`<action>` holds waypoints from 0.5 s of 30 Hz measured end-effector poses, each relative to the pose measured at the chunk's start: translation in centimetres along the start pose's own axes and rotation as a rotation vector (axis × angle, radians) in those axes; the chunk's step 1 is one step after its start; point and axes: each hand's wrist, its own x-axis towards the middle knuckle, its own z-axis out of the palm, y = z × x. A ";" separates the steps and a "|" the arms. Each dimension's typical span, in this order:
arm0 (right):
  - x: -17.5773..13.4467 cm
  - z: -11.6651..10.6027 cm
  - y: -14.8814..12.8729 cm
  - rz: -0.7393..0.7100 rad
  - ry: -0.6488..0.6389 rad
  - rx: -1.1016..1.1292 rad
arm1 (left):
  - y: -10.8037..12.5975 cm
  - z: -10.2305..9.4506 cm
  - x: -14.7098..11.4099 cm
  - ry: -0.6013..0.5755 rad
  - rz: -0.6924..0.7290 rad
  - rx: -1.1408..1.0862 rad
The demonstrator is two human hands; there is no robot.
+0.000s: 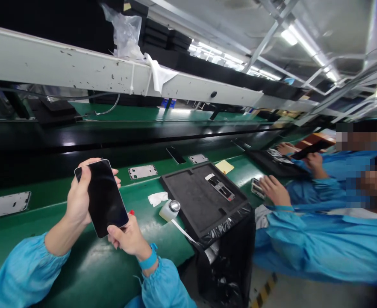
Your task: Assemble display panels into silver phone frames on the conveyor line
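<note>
A smartphone [107,199] with a dark, glossy screen is held up tilted above the green bench. My left hand [78,196] grips its left side, the thumb on the upper left corner and fingertips showing past the right edge. At the lower right corner my right hand [129,235] pinches the phone, thumb on the front glass. A small red tip [131,212] pokes out by the right fingers; what it belongs to is hidden. A blue band circles my right wrist.
Right of my hands stand a small bottle [169,210], a white wipe [158,198] and a black foam tray [191,205] bearing a phone part [219,187]. White phone frames [142,172] lie along the bench. A co-worker's hand [275,191] works at right.
</note>
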 end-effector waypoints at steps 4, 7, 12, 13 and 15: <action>1.1 0.0 -1.0 0.004 -0.117 0.055 | -0.5 0.4 0.9 0.047 0.137 -0.002; 2.3 0.0 -1.8 0.062 -0.154 0.084 | -1.0 0.8 1.8 0.050 0.178 -0.024; 2.5 -1.9 -2.9 0.046 0.034 0.054 | -3.2 0.8 6.4 0.138 0.085 -0.008; 1.7 -3.0 -3.3 0.019 0.039 0.055 | -3.8 0.9 7.8 0.150 0.057 0.020; -0.9 -6.2 -4.3 -0.041 0.069 -0.014 | -4.9 1.4 10.8 0.122 0.034 0.112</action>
